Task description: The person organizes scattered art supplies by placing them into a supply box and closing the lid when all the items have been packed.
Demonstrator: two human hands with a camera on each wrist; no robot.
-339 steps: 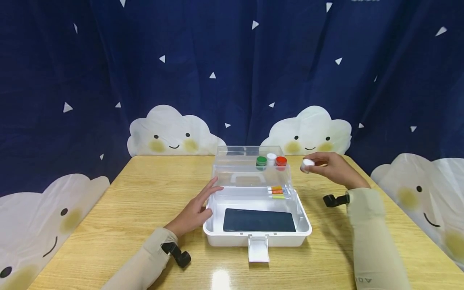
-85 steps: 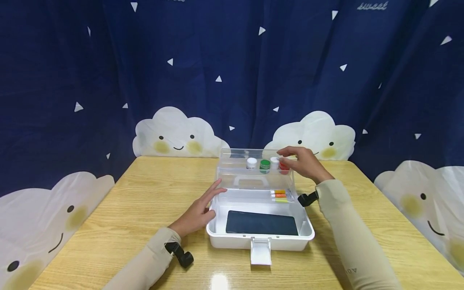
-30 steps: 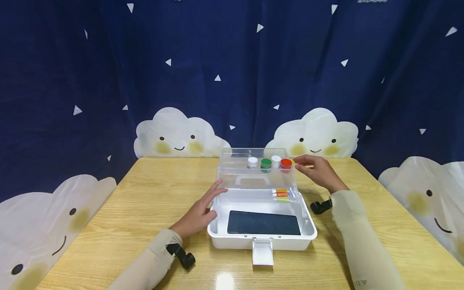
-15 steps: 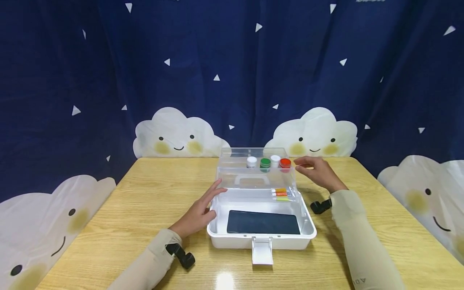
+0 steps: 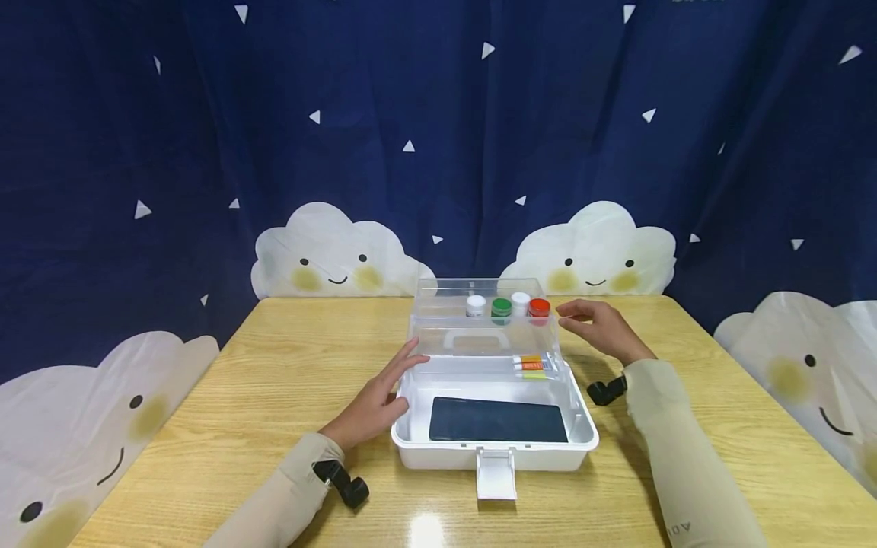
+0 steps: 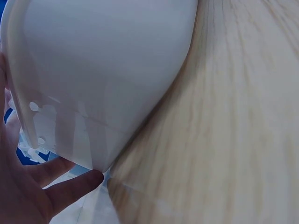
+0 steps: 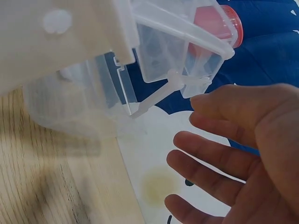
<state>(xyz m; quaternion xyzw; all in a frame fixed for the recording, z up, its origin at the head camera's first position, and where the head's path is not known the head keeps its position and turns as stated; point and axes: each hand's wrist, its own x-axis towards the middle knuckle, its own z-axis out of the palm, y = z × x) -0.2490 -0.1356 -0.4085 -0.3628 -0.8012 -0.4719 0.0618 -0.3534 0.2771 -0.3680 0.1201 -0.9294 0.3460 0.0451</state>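
Note:
An open white plastic box (image 5: 452, 457) has clear trays (image 5: 438, 335) raised at its back. In the upper tray stand small jars: white-lidded (image 5: 476, 307), green (image 5: 501, 312), another white-lidded one (image 5: 520, 304) and red (image 5: 539, 310) at the right end. My left hand (image 5: 370, 407) lies against the box's left side, fingers spread; in the left wrist view its fingertips are by the box wall (image 6: 103, 93). Beside the red jar, apart from it, my right hand (image 5: 603, 329) hovers with loosely bent fingers. The right wrist view shows nothing in it.
Small orange and yellow tubes (image 5: 531, 366) lie in the lower tray. A flat dark rectangular thing (image 5: 496, 420) is on the box's floor. The white latch (image 5: 495, 476) hangs down in front. Behind the wooden table (image 5: 308, 342) hangs a blue curtain (image 5: 356, 167).
A white-lidded jar, formerly in my right hand, is now leftmost in the upper tray. The right hand later touched the red jar, then drew back right. Both hands are nearly still this last second.

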